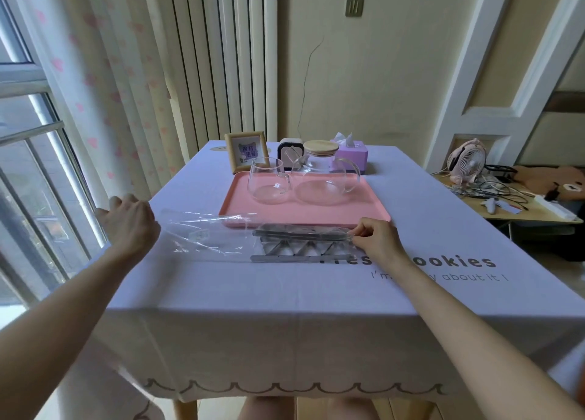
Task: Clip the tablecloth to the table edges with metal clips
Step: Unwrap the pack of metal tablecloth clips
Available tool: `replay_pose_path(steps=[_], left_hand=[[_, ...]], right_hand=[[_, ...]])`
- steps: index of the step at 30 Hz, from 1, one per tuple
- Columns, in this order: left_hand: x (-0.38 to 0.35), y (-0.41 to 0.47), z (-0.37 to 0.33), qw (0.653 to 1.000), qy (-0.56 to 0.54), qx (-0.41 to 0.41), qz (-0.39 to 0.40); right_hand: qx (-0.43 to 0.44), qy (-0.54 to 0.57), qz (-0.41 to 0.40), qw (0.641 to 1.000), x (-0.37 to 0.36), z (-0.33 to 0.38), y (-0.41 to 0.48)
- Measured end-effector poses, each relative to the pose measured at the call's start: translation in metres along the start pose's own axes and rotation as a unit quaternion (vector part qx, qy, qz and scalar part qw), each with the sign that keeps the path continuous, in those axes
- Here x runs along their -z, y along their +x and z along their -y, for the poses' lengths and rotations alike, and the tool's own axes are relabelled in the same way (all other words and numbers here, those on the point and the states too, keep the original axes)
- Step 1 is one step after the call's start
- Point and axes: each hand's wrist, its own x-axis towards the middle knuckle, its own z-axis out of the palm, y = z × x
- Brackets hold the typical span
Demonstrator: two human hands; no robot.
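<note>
We stand at the near side of the table point(185, 409), which the lavender tablecloth point(285, 296) covers fully, its scalloped hem hanging down the front. No clip is on any edge that we can see. The metal clips point(300, 245) lie bunched inside a clear plastic bag point(209, 239) that rests flat on the cloth, just in front of the pink tray point(235, 209) and touching its near rim. Our right hand point(380, 239) pinches the right end of the bag between thumb and curled fingers, right beside the clips. Our left hand point(129, 221) is at the left edge of the table, well apart from the clips, with its fingers curled down over the cloth-covered edge and gripping it.

On the tray stand a glass cup point(269, 182) and, to its right, a glass teapot point(323, 180) with a wooden lid point(320, 148). Behind the tray, along the far edge, we see a small picture frame point(245, 150) and a purple tissue box point(349, 156). To the right, on a lower side table point(535, 212), sit a pink fan point(467, 160) and a tangle of cables. A window point(31, 128) and a light curtain point(104, 71) fill the left side
</note>
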Motion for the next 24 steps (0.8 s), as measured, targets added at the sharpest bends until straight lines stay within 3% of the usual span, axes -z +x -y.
replay_pose_path(steps=[5,11,13,16,19,21,24], left_hand=[[-0.001,-0.003,0.002,1.000,0.009,0.019,-0.005],[0.009,0.006,0.010,0.985,-0.128,0.068,-0.098],[0.016,0.007,0.008,0.965,-0.194,0.090,-0.153],[0.026,0.010,0.003,0.906,-0.298,0.185,-0.235],[0.037,0.015,-0.005,0.856,-0.350,0.275,-0.261],[0.043,0.015,-0.017,0.846,-0.380,0.247,-0.280],[0.051,0.005,-0.043,0.851,-0.422,0.163,-0.265]], right_hand=[[-0.009,-0.012,-0.014,1.000,-0.001,0.000,0.000],[-0.018,-0.029,-0.023,0.999,0.002,0.001,-0.003],[-0.026,-0.039,-0.011,0.999,0.003,0.002,-0.002],[-0.036,-0.051,0.028,0.998,0.007,0.005,0.000],[-0.020,-0.100,0.022,0.995,0.007,0.012,0.001],[0.018,-0.100,-0.022,0.995,0.002,0.019,0.001],[0.041,0.005,-0.031,0.999,-0.006,0.035,0.001]])
